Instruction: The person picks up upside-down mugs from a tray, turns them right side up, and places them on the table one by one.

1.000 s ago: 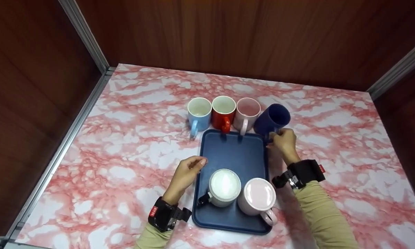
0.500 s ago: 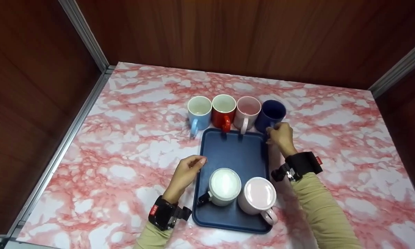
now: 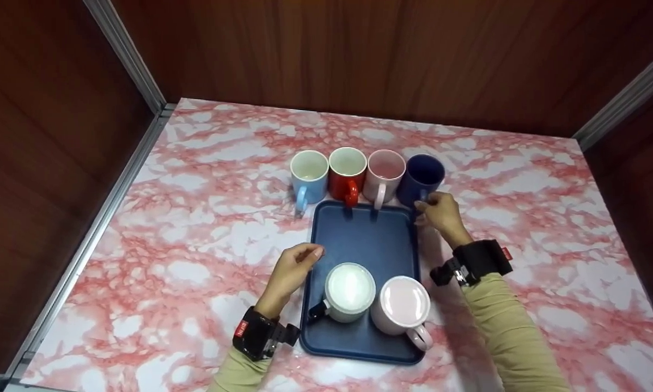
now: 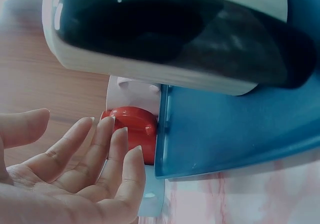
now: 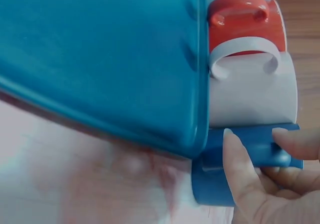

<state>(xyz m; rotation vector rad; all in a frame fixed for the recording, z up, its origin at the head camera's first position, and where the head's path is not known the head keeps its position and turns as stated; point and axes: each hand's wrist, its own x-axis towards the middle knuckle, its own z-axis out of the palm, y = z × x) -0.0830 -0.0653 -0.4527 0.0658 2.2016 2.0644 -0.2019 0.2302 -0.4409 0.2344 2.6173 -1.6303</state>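
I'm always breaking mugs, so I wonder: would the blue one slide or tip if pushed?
The blue mug looks hard and smooth-walled, so probably stiff and breakable. Standing upright and fairly wide, it would likelier slide than tip under a low push. A push leftward might knock the row's pink mug, close beside it.

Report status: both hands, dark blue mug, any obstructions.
Right hand grips dark blue mug by handle. Left hand empty, at tray's edge. Mug upright. Pink mug close alongside.

Khaki sleeves (image 3: 510, 329); 2 black wristbands (image 3: 480, 258), each with a red tag (image 3: 507, 253) and camera (image 3: 442, 275).
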